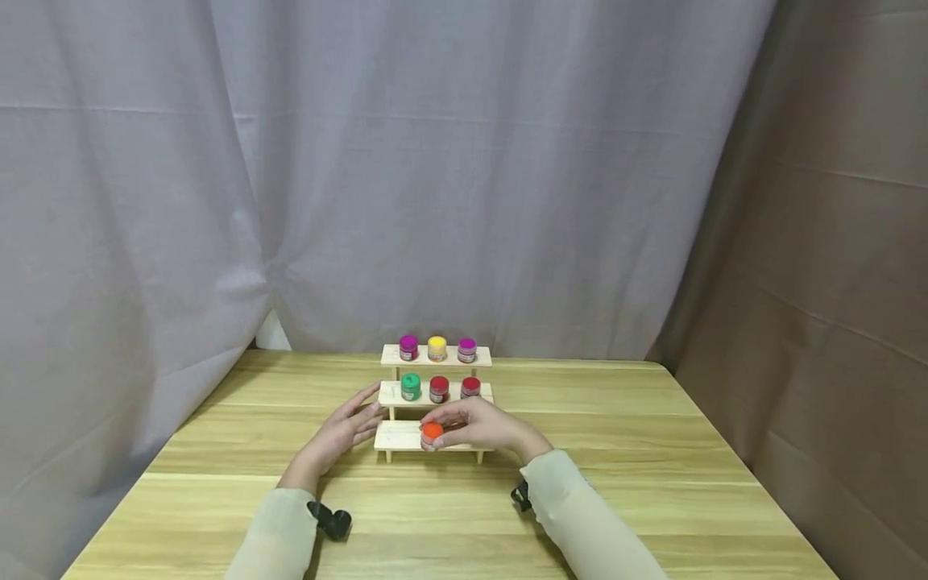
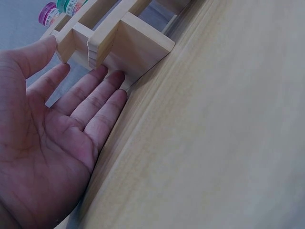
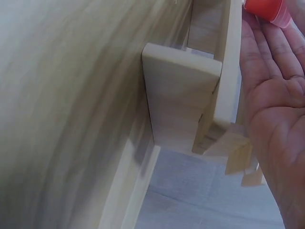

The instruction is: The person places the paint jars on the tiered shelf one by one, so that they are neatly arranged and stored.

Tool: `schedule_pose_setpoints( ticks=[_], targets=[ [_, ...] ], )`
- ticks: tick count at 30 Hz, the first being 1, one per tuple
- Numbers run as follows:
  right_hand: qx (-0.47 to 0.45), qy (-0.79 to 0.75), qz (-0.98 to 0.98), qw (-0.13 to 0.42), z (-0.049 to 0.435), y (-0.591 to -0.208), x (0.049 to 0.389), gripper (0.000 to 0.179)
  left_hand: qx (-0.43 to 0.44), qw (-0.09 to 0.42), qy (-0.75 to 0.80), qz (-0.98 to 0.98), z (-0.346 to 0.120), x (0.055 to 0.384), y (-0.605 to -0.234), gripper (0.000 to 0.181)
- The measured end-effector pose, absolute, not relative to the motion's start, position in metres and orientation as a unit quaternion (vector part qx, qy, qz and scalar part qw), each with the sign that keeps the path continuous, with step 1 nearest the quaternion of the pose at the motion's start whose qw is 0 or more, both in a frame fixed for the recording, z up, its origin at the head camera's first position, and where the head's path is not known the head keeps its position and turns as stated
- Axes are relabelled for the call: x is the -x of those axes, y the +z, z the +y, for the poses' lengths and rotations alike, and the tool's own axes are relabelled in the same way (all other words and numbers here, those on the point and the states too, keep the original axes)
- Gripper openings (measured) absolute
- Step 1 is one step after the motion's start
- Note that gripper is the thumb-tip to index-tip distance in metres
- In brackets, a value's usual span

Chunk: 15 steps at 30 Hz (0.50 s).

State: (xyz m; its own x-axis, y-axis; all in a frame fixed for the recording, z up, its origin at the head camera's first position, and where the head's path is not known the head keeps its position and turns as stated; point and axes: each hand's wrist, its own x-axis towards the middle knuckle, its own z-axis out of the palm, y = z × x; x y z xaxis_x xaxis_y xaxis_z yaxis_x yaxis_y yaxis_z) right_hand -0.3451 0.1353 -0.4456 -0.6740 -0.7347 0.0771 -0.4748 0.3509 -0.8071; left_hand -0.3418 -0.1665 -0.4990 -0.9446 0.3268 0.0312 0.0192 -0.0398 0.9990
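A three-tier wooden stand (image 1: pixel 397 436) rises in steps on the table. Over its lowest step my right hand (image 1: pixel 487 425) pinches a small paint jar with an orange lid (image 1: pixel 432 432) between thumb and fingers; the right wrist view shows the same orange-red jar (image 3: pixel 269 9) at its top edge. My left hand (image 1: pixel 344 433) is at the stand's left side, fingers extended. Seen from the left wrist, those fingertips (image 2: pixel 116 78) are at the stand's side panel (image 2: pixel 138 45), and the palm holds nothing.
On the middle step stand a green jar (image 1: pixel 410 387) and two red jars (image 1: pixel 438 389), one partly behind my right hand. The top step bears two purple jars (image 1: pixel 408 348) and a yellow jar (image 1: pixel 437 348). A grey curtain (image 1: pixel 464 201) hangs behind the wooden table (image 1: pixel 435 515).
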Motion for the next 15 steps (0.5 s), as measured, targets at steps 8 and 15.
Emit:
schedule_pose_setpoints(
  ticks=[8,15],
  targets=[
    [0.364,-0.424,0.815,0.152,0.124,-0.445,0.346,0.035,-0.129,0.109,0.711,0.683,-0.166,0.343,-0.499,0.064],
    [0.369,-0.424,0.812,0.157,0.114,-0.444,0.347,0.035,-0.125,0.111,0.713,0.680,-0.166,0.342,-0.499,0.064]
  ],
)
